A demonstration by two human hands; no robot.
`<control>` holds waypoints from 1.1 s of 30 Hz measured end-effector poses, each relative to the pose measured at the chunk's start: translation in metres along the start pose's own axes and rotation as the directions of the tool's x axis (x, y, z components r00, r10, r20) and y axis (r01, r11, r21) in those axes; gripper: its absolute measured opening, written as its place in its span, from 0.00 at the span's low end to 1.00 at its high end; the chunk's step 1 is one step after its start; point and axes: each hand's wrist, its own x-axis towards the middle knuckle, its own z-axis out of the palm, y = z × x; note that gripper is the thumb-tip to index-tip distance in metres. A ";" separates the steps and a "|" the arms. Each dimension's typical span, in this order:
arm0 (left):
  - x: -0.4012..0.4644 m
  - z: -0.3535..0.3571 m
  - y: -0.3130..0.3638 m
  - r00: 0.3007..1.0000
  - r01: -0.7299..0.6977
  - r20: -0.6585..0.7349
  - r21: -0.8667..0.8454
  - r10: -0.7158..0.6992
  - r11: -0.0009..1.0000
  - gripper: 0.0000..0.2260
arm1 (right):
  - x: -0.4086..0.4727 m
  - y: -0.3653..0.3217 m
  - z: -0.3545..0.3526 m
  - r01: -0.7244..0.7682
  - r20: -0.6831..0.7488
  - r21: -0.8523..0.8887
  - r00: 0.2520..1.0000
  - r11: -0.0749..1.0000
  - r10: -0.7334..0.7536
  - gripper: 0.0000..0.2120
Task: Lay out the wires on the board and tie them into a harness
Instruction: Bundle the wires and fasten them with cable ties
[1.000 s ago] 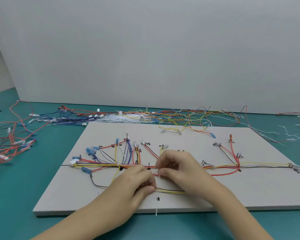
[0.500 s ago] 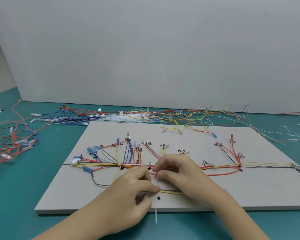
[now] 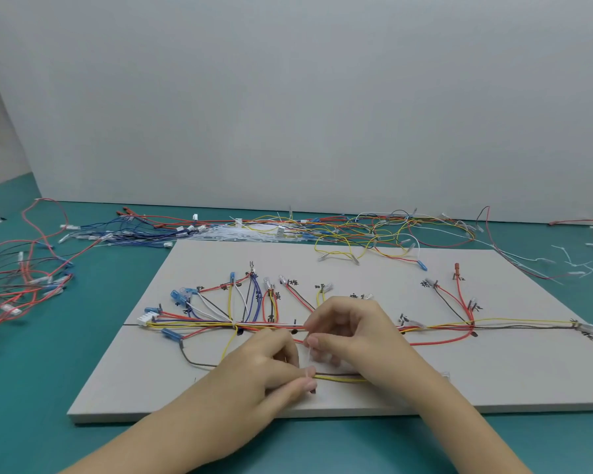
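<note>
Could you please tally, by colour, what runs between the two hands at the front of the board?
Brown wire: 1
Yellow wire: 1, pinched with the brown one by the left hand
White cable tie: 1, pinched by the right hand
Total: 3

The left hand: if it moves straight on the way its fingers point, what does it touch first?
Probably the right hand: the left hand points right, along the wires, fingertips nearly meeting.

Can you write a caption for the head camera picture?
Two hands tie yellow and brown wires on the harness board.
</note>
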 end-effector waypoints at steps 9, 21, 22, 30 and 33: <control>0.014 0.002 0.000 0.975 0.208 -0.017 -0.270 -0.221 0.940 0.07 | -0.001 -0.002 -0.005 -0.151 0.051 0.216 0.988 0.965 0.144 0.07; 0.014 0.006 -0.001 0.953 0.274 -0.029 -0.337 -0.301 0.901 0.04 | -0.005 -0.003 -0.008 -0.231 0.145 0.368 0.971 0.901 0.190 0.08; 0.015 0.006 -0.001 0.952 0.279 -0.026 -0.345 -0.306 0.896 0.04 | -0.005 -0.003 -0.008 -0.231 0.148 0.376 0.971 0.897 0.188 0.08; 0.014 0.011 -0.001 0.954 0.248 -0.077 -0.338 -0.289 0.908 0.12 | -0.004 -0.001 -0.006 -0.245 0.177 0.469 0.967 0.849 0.181 0.08; 0.013 0.012 -0.001 0.956 0.250 -0.068 -0.319 -0.285 0.914 0.11 | -0.004 -0.002 -0.005 -0.238 0.171 0.485 0.970 0.842 0.175 0.09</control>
